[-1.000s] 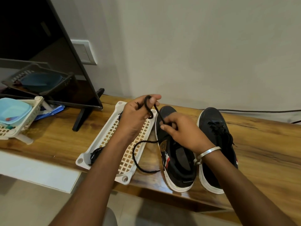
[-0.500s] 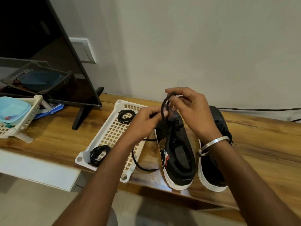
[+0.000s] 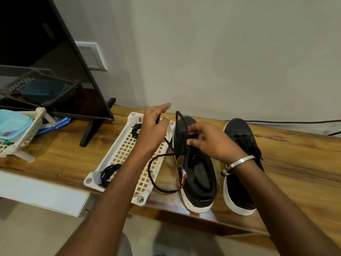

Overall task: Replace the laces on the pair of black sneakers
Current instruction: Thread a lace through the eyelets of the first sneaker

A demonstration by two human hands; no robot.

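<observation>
Two black sneakers with white soles stand side by side on the wooden table (image 3: 287, 163). The left sneaker (image 3: 197, 174) has a loose black lace (image 3: 153, 174) looping from its eyelets out over the tray. My left hand (image 3: 153, 130) is above the tray's far end, pinching one strand of that lace between thumb and fingers. My right hand (image 3: 212, 141) sits over the left sneaker's eyelets, fingers curled on the lace there. The right sneaker (image 3: 239, 182) is laced, partly hidden by my right wrist.
A white perforated tray (image 3: 127, 156) lies left of the shoes, holding two coiled black laces (image 3: 108, 172). A TV (image 3: 46, 71) on a stand is at the back left, a white basket with a blue container (image 3: 13, 124) at the far left. A cable (image 3: 295, 122) runs along the wall.
My left hand moved left and up over the tray, drawing the lace out. My right hand came down from above the shoe onto its eyelets.
</observation>
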